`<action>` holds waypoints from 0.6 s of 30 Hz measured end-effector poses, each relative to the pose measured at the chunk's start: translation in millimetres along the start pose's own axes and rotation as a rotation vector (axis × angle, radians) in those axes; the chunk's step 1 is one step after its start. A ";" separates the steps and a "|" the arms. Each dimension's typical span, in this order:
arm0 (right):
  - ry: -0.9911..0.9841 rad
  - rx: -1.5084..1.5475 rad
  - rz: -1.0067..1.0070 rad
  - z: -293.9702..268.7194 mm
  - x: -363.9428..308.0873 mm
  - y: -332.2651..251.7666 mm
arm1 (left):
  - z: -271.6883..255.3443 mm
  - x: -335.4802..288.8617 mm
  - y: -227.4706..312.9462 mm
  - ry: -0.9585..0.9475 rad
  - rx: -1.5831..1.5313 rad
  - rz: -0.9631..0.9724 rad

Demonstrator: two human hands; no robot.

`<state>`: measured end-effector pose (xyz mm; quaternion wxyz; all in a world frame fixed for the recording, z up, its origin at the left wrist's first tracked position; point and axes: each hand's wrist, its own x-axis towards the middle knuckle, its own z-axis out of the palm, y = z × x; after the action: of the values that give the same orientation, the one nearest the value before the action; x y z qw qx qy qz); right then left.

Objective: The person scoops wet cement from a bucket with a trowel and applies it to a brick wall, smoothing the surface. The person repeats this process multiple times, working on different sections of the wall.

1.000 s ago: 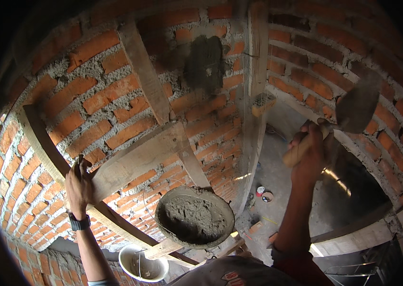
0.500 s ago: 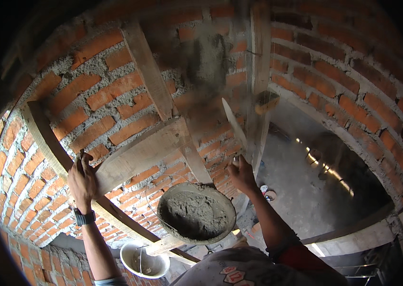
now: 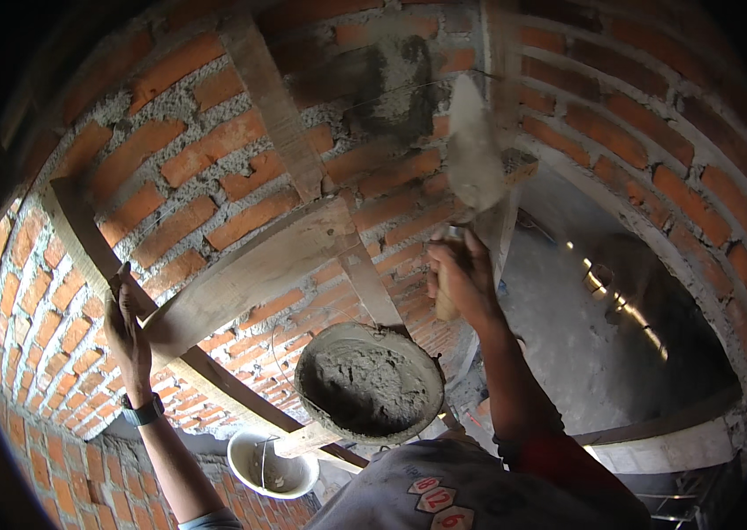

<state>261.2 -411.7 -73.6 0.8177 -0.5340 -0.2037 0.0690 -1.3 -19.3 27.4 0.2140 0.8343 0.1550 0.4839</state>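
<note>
My right hand is closed round the wooden handle of a trowel, its pale, mortar-smeared blade pointing up in front of the brick wall. A patch of wet grey mortar covers some bricks, up and left of the blade. My left hand, a dark band at its wrist, rests against a wooden beam beside the end of a wide plank. Its fingers look stretched upward; part of them is hidden. Between my arms stands a bucket of grey mortar.
Below the mortar bucket is a white bucket. An upright board runs up the wall. On the right, a wall opening looks onto a grey floor. A small ledge-like block juts out beside the trowel blade.
The trowel has swung right and turned, now showing its blade's broad face. My right hand has risen slightly. My left hand has slid a little left along the beam, its fingers straighter.
</note>
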 end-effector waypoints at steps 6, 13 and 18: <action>0.421 -0.025 0.030 -66.8 -28.0 10.6 | -9.4 -66.5 70.4 -0.028 -0.139 -0.203; 0.067 -0.524 0.173 -86.4 -103.7 17.2 | 111.9 -163.8 111.2 -0.613 -0.876 -0.889; -0.359 -1.024 0.022 -85.7 -125.6 -1.8 | 129.3 -175.9 105.3 -0.725 -1.170 -0.943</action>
<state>181.9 -526.3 -134.3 0.4048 -0.8460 -0.3419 0.0597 32.1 -218.6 -106.5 0.8296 0.5401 0.1331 0.0472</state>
